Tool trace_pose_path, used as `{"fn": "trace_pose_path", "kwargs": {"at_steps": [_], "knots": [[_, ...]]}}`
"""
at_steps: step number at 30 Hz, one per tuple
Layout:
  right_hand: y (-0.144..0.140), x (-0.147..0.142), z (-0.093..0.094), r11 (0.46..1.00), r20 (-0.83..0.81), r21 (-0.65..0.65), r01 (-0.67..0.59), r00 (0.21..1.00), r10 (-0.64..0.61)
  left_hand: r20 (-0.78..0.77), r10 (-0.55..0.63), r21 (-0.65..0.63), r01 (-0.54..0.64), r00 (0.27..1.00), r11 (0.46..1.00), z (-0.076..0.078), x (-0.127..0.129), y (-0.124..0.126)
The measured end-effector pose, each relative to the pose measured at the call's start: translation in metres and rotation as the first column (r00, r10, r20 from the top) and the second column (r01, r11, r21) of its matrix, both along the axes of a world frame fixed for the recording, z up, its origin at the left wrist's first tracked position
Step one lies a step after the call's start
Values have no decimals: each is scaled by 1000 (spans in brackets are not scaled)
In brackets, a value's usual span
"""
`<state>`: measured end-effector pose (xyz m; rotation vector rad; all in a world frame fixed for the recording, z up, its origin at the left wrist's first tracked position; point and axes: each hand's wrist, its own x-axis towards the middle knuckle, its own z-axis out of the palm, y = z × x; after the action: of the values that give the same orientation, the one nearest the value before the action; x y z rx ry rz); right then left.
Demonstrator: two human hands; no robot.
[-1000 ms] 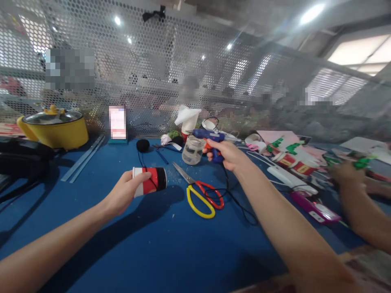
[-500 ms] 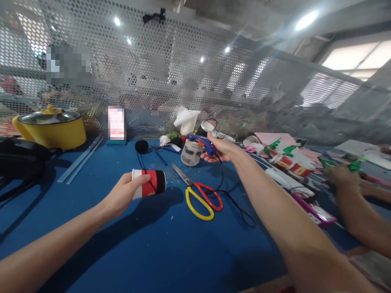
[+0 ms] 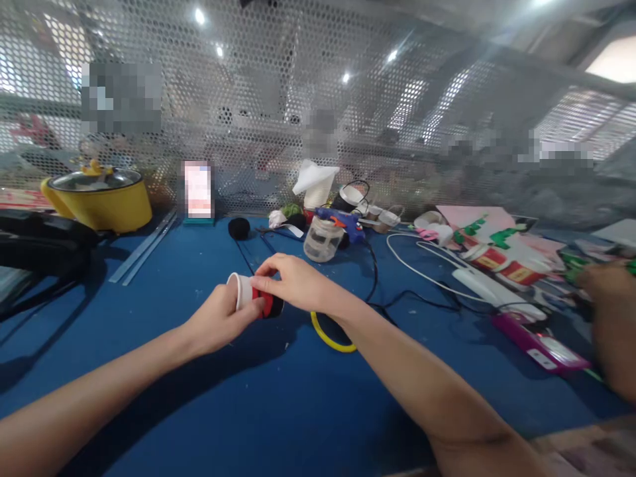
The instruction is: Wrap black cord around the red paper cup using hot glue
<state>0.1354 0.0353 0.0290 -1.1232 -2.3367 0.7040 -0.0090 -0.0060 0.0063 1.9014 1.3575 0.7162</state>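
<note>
left hand [image 3: 218,321] grips paper cup [image 3: 254,295] (lying sideways, mouth left) | right hand [image 3: 293,281] pinches its far end | both touching

The cup [image 3: 256,299] your left hand [image 3: 218,321] and right hand [image 3: 295,281] grip looks like matt paper, white inside, red and black outside. Under your arms the worktop [image 3: 223,397] is a smooth blue sheet with a dull sheen, speckled with pale crumbs. Along its far edge the screen [image 3: 348,112] is perforated metal, grey and faintly shiny. At the far left corner the yellow pot [image 3: 106,205] is glossy, its lid polished metal. The jar [image 3: 322,240] near the far edge is clear plastic; the glue gun [image 3: 342,222] beside it is matt blue plastic.
</note>
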Motion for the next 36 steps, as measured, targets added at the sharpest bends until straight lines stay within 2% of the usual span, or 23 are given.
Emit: {"fn": "trace_pose_path", "kwargs": {"at_steps": [3, 5, 8, 10, 12, 14, 16, 18, 28, 36], "knots": [[0, -2, -3, 994, -78, -108, 15, 997, -23, -62, -21, 5, 21, 998, 1000, 3, 2, -1], [-2, 0, -2, 992, -110, -128, 19, 993, -33, -51, -17, -9, 16, 999, 1000, 4, 2, -1], [-4, 2, -2, 996, -174, -75, 50, 983, -63, 61, 29, -68, -25, 998, 997, 4, 1, 1], [-3, 3, -1, 997, -269, -30, 69, 960, -75, 179, 79, -177, -47, 981, 983, 4, -1, 4], [-2, 4, 0, 998, -385, -25, 61, 921, -66, 341, 163, -312, -52, 926, 949, 4, -2, 7], [0, 7, 1, 998, -486, -55, 37, 872, -59, 484, 239, -428, -10, 842, 904, 6, -2, 9], [1, 9, 3, 996, -551, -89, 21, 832, -67, 565, 273, -501, 60, 779, 863, 8, -2, 9], [2, 12, 5, 995, -593, -97, 10, 803, -65, 598, 278, -536, 117, 751, 836, 8, -1, 9], [6, 14, 1, 1000, -593, -6, 30, 805, -27, 611, 290, -557, 139, 737, 819, 6, 1, 7], [10, 13, -5, 999, -556, -3, 45, 830, -39, 533, 228, -484, 73, 814, 872, 5, 2, 1]]}}
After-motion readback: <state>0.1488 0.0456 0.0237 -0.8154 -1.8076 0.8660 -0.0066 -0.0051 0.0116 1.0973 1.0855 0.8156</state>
